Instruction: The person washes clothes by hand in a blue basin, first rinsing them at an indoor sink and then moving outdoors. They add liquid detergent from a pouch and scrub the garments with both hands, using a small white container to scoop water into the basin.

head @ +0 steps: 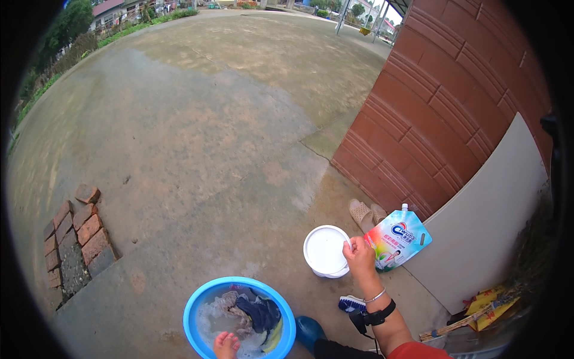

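My right hand is at the right edge of the white lid of a round white tub, its fingers bent over the rim. Just behind that hand stands a colourful detergent pouch with a white spout cap. My left hand is above the near part of a blue plastic basin, fingers partly curled, holding nothing visible. In the basin, sudsy water holds a dark blue cloth, a greyish cloth and something yellow-green at the right side.
A blue scrubbing brush lies by my right forearm, near a dark rubber boot. Beige slippers rest by the red tiled wall. A pale board leans at right, beside a bundle of sticks. Bricks lie at left.
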### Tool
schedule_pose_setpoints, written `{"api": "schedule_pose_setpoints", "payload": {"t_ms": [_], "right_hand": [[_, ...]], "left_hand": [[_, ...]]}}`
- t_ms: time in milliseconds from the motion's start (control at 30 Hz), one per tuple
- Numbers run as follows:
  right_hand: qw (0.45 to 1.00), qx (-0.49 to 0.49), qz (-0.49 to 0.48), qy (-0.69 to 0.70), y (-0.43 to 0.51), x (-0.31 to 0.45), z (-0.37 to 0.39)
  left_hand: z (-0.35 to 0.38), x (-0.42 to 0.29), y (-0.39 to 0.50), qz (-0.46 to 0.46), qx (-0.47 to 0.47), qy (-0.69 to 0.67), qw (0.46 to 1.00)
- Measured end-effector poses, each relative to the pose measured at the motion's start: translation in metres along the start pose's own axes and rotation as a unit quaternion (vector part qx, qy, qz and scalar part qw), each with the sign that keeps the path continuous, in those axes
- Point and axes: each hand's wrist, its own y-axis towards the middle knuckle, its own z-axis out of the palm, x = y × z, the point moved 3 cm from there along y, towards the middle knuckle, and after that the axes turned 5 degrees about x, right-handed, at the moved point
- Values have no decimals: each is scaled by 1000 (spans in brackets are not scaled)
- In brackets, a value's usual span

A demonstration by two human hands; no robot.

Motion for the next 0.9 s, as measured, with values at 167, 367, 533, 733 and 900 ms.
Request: {"api": "schedule_pose_setpoints", "payload": {"t_ms": [167, 367, 533, 733, 900], "right_hand": [[979, 110, -105, -138, 21, 58, 32], [985, 154, -66, -27, 15, 50, 39], [889, 414, 24, 197, -51, 69, 72], [796, 577, -170, 69, -134, 129, 171], [710, 668, -215, -58, -173, 141, 236]], "left_hand": [[-3, 4, 4, -20, 19, 25, 999], [7, -13, -7, 28, 0, -16, 999], [60, -47, -19, 230, -47, 134, 963], [41, -27, -5, 99, -87, 86, 988], [-20, 46, 19, 28, -201, 89, 975]]}}
